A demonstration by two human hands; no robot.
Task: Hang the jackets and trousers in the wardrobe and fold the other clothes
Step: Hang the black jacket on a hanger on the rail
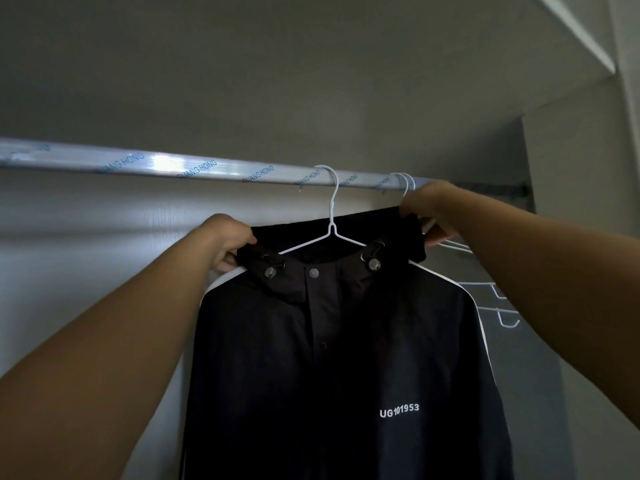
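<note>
The black jacket [346, 358] hangs on a white wire hanger [332, 216] hooked over the wardrobe rail [173, 166], filling the view toward 6 o'clock. The left hand [228, 242] pinches the collar at 9 o'clock of the hanger's neck; the right hand [427, 209] grips hood fabric at 2 o'clock. The shell looks light, soft and slick, likely to slip on thin wire, so take it by the shoulders.

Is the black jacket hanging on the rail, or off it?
Hanging on it: the white hanger carrying the black jacket hooks over the rail; the left hand and right hand grip its hood.
</note>
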